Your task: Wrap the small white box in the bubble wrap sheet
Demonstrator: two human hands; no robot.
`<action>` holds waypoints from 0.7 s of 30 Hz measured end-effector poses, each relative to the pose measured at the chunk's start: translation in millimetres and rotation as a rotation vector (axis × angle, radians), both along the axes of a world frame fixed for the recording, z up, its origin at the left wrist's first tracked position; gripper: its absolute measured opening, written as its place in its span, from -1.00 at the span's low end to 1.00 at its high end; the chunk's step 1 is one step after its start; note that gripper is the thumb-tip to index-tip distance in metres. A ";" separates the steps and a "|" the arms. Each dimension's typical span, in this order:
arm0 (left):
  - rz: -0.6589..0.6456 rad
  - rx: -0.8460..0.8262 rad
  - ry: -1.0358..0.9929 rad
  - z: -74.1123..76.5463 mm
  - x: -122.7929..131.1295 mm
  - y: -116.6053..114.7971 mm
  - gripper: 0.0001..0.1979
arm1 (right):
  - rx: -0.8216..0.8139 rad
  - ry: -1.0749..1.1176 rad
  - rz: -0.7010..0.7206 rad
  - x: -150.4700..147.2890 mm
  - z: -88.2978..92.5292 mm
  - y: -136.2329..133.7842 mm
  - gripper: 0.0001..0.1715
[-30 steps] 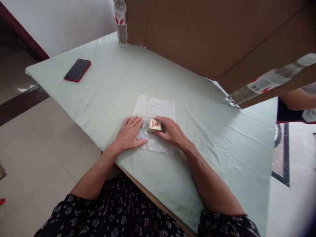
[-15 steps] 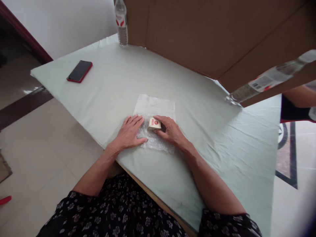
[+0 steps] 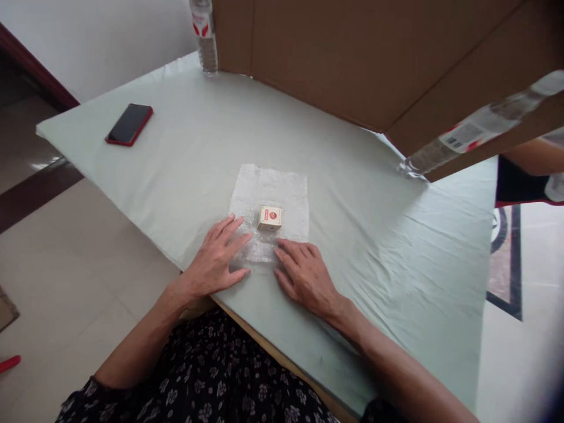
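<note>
A small cream box (image 3: 269,218) with a red print on top rests on a sheet of bubble wrap (image 3: 275,183), a little below the sheet's middle. My left hand (image 3: 215,257) lies at the sheet's lower left edge, fingers spread and holding nothing. At the lower right corner, my right hand (image 3: 304,271) has its fingertips at the sheet's near edge; its fingers are stretched out and slightly apart, with nothing in them. Neither hand touches the box.
A phone in a red case (image 3: 129,124) lies on the pale green cloth (image 3: 185,141) at the left. One water bottle (image 3: 205,41) stands by the brown cardboard panel (image 3: 317,59); another bottle (image 3: 476,132) is at the right. Part of another person's arm (image 3: 531,155) shows beyond.
My right hand has let go of the box and drawn back toward the near edge of the bubble wrap. My left hand has slid slightly back and left. The view has shifted a little.
</note>
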State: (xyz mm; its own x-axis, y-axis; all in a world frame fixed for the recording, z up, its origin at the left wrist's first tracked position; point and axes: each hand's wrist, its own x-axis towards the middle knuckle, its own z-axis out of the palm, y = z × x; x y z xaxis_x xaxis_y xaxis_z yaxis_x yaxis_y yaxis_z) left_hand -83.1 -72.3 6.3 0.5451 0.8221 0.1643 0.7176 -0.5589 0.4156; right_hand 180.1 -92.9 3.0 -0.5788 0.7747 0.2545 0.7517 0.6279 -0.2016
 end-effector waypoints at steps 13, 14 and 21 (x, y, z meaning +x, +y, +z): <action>0.181 0.005 -0.249 15.1 40.0 50.3 -0.92 | -0.022 0.348 -0.219 2.5 17.0 61.1 -0.84; 0.201 -0.035 -0.297 16.1 41.4 55.3 -0.93 | -0.072 0.397 -0.223 3.2 17.0 67.2 -0.85; 0.310 -0.322 -0.612 8.9 53.8 71.6 -0.82 | -0.501 0.729 -0.236 2.4 11.0 94.7 -0.81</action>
